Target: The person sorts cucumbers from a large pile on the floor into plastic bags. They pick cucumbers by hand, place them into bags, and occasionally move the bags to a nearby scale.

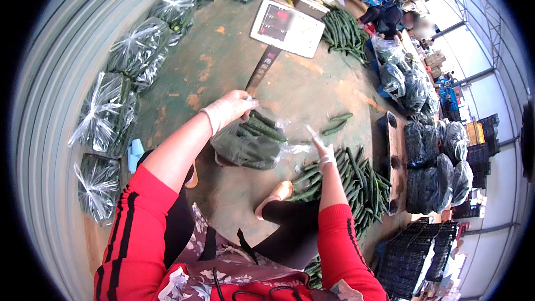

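A clear plastic bag (243, 151) with several long green cucumbers (262, 127) in it sits low in front of me, at the foot of a scale's post (262, 71). My left hand (231, 108), in a thin whitish glove, is closed on the bag's upper left edge. My right hand (324, 153), gloved too, grips the bag's right edge and draws the plastic out sideways. The bag's mouth gapes between my hands. Above the post is the scale's white display head (287, 28). The bag hides most of the weighing platform.
Loose cucumbers (362, 184) lie heaped beside my right forearm, with two (336, 124) apart on the green floor. Filled bags (103, 114) line the corrugated wall at left; more bags (428, 159) are stacked at right near black crates (415, 259). Other people (390, 19) sit at the far side.
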